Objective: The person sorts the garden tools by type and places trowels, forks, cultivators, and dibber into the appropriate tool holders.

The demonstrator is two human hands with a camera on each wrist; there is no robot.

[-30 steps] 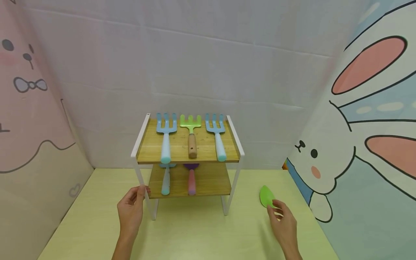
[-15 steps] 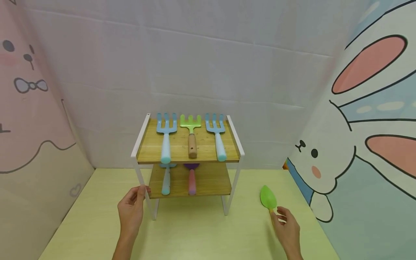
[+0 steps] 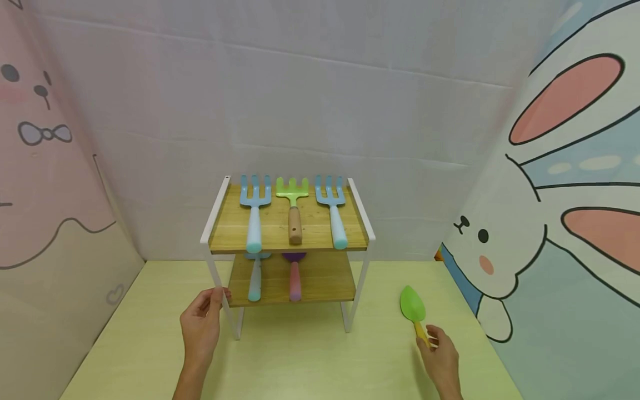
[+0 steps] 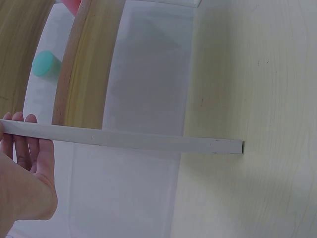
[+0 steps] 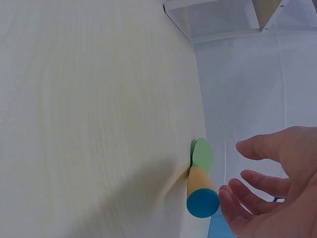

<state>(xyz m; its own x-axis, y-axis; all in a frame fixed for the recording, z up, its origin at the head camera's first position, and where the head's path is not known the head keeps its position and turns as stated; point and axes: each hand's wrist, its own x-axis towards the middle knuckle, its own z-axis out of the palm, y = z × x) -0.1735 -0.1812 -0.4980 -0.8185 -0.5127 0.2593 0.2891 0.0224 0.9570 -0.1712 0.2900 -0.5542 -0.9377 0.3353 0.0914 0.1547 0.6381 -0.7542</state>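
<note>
A small hand trowel (image 3: pixel 412 304) with a green blade and yellow handle lies on the table to the right, blade pointing away. In the right wrist view the trowel's handle (image 5: pixel 198 181) ends in a blue cap. My right hand (image 3: pixel 441 358) hovers by the handle, thumb and fingers apart, holding nothing. At the left, my left hand (image 3: pixel 200 328) grips a white front leg (image 4: pixel 129 139) of a two-tier wooden rack (image 3: pixel 314 233). Two blue hand forks (image 3: pixel 254 225) flank a green hand fork (image 3: pixel 295 222) with a wooden handle on the upper shelf.
On the lower shelf (image 3: pixel 325 283) lie a blue tool (image 3: pixel 255 280) and a pink-handled purple tool (image 3: pixel 295 280), their heads partly hidden by the upper shelf. A pale wall (image 3: pixel 300 111) stands behind the table (image 3: pixel 320 366). Printed cloth panels (image 3: pixel 565 266) border both sides.
My right hand has drawn back toward me along the trowel, uncovering its blade and then part of the yellow handle. The left hand and rack have stayed in place.
</note>
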